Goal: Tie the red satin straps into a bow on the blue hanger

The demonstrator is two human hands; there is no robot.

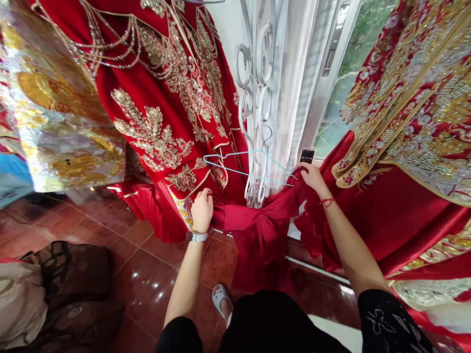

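Note:
A plain deep-red dress (259, 245) hangs between my two hands, its skirt falling toward the floor. My left hand (201, 211) is closed on one side of its upper edge. Higher up, my right hand (312, 177) grips the other side, close to one end of a light blue wire hanger (230, 171). That end of the hanger meets the red cloth, while its left end is bare. The hanger's dark hook is up by the white scrolled metal grille (263, 73); I cannot tell whether it hangs there.
An embroidered red garment (162, 127) with bead strings hangs at left, beside a gold and white one (66, 122). More beaded red clothing (412, 108) hangs at right. A phone (307, 156) showing a timer stands by the window. Brown bags (77, 274) sit on the tiled floor (147, 289).

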